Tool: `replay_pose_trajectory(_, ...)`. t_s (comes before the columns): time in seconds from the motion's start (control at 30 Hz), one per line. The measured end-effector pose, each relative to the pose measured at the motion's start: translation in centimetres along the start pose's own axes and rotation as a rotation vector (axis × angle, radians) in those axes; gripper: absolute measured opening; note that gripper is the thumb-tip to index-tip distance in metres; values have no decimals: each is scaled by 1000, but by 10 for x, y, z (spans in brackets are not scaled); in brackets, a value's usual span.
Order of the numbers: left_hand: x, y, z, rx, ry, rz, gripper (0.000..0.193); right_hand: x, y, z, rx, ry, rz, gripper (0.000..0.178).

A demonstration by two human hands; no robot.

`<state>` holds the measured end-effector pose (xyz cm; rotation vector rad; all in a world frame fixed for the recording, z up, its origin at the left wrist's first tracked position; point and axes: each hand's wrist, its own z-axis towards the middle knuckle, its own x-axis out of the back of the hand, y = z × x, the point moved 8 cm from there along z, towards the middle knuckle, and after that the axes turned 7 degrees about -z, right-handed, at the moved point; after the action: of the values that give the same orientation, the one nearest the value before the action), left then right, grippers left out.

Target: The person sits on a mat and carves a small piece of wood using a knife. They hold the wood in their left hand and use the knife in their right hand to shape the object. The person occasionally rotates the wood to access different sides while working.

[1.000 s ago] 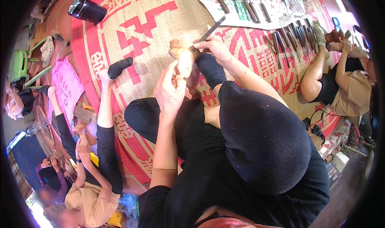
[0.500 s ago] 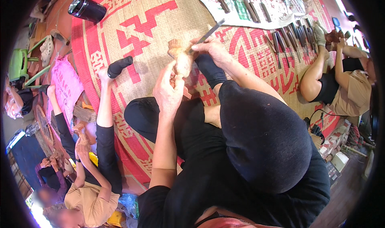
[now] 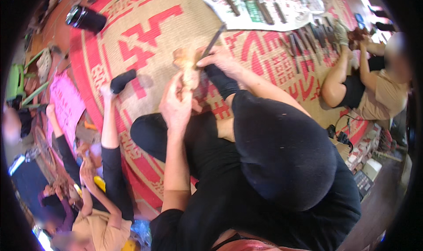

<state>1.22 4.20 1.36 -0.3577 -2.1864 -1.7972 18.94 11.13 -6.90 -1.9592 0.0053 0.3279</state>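
My left hand (image 3: 177,102) is closed around the lower part of a pale wooden carving (image 3: 190,76), held above my crossed legs. The carving has a rounded, lumpy upper end, and its finer shape is blurred. Close against its right side, my right hand (image 3: 220,62) grips a carving chisel (image 3: 214,41). The chisel's long dark shaft slants up and right out of my fingers. Its working end is hidden by the hand, so I cannot tell whether it touches the wood. My sock-covered foot (image 3: 219,80) sits just below the right hand.
A red and tan woven mat (image 3: 152,52) lies beneath me. Several carving tools rest on a white sheet (image 3: 246,24) and in a row (image 3: 308,43) beside it. A black cylindrical container (image 3: 86,19) stands far left. Co-workers sit left (image 3: 99,224) and right (image 3: 383,88).
The whole view has shifted, so mat, hands and carving appear farther left. The chisel shaft stands steeper than before. Both hands keep their holds.
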Motion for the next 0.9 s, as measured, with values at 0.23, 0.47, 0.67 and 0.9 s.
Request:
replay_pose_trajectory(0.23, 4, 9, 4, 5, -25, -105, 48, 6, 9, 5, -43, 40, 51, 18)
replay_pose_trajectory(0.47, 1, 0, 21, -27, -86, -42, 52, 28, 17, 13, -67, 167, 9, 16)
replay_pose_trajectory(0.67, 18, 0, 42, 41, -207, -95, 56, 1, 5, 14, 17, 100, 19, 22)
replay_pose_trajectory(0.9, 21, -6, 64, 75, -388, -260, 53, 32, 10, 9, -156, 323, 92, 14)
